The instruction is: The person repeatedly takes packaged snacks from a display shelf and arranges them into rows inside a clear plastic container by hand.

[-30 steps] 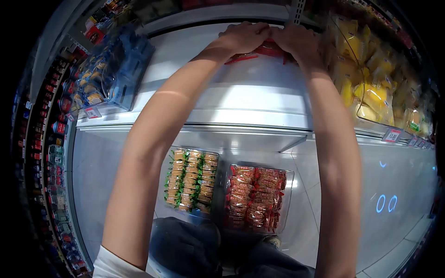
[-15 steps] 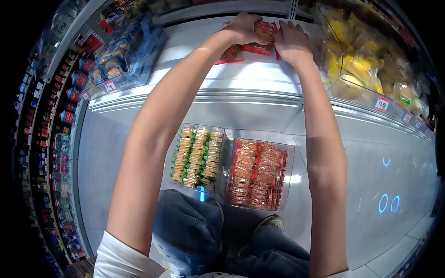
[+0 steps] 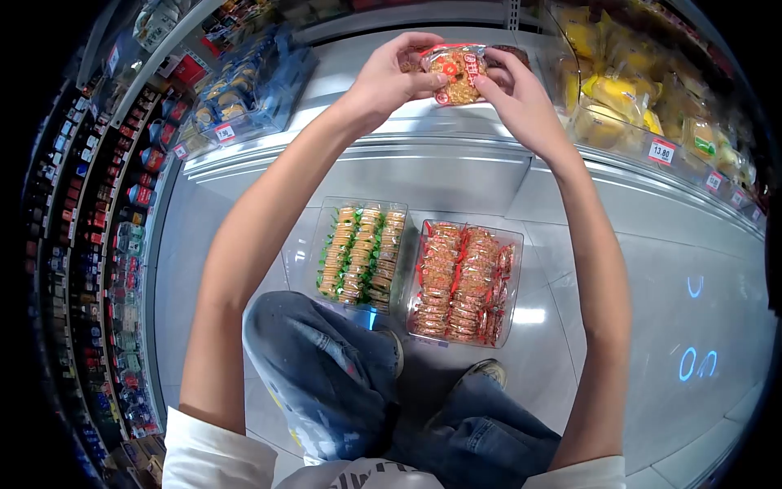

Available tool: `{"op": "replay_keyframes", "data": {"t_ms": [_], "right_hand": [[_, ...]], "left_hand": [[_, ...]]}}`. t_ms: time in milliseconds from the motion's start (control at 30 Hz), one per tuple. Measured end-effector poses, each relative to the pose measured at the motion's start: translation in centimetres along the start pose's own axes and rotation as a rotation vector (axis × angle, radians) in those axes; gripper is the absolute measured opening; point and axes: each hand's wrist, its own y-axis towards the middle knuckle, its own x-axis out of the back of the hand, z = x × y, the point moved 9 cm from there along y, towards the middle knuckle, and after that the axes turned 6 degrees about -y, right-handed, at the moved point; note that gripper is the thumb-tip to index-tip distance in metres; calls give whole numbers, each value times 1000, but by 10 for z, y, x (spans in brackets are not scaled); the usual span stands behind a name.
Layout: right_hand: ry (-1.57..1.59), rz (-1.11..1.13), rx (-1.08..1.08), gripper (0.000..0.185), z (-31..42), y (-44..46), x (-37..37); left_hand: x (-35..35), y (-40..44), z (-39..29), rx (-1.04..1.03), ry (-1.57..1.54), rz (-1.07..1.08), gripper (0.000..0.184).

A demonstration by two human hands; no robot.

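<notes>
Between my two hands a red and clear wrapped snack packet (image 3: pixel 460 75) is held above the white shelf (image 3: pixel 350 69), its printed face toward me. My left hand (image 3: pixel 397 77) grips its left side, thumb on the front. On the right side my right hand (image 3: pixel 515 94) pinches it with the thumb in front. Dark red packets (image 3: pixel 515 59) lie on the shelf behind, partly hidden by my fingers. On the floor below stand a clear bin of red-wrapped snacks (image 3: pixel 460 285) and a bin of green-wrapped biscuits (image 3: pixel 360 253).
A blue bin of packaged biscuits (image 3: pixel 244 90) stands at the shelf's left. Yellow packaged goods (image 3: pixel 619 98) fill a clear bin on the right, above a price tag (image 3: pixel 661 151). Bottle shelves (image 3: pixel 122 269) line the far left. My legs (image 3: pixel 326 367) are near the floor bins.
My hands have come back from the rear of the shelf toward me, with the packet now lifted between them. The view has shifted, showing more of the floor and my legs.
</notes>
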Motion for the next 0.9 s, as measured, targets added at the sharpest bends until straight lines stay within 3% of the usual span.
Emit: {"op": "replay_keyframes", "data": {"t_ms": [133,233,400,600,800,900], "right_hand": [[351,381,-241,54,13,-45,-22],[316,489,-225,44,16,-66,-31],[273,615,-207,37,14,-87,-47],[153,831,-273,30,-21,-127,-76],[-116,1052,-401,26,-57,-195,-127],[-374,1029,-5,30,-62,-225,-158]], "left_hand": [[-17,-60,-1,125,-3,-10,54],[-30,-92,8,274,139,45,49],[-38,-116,37,217,129,49,39],[-50,-138,89,309,434,396,24],[-79,-167,134,435,900,723,31],[-80,-178,153,446,1072,887,39]]}}
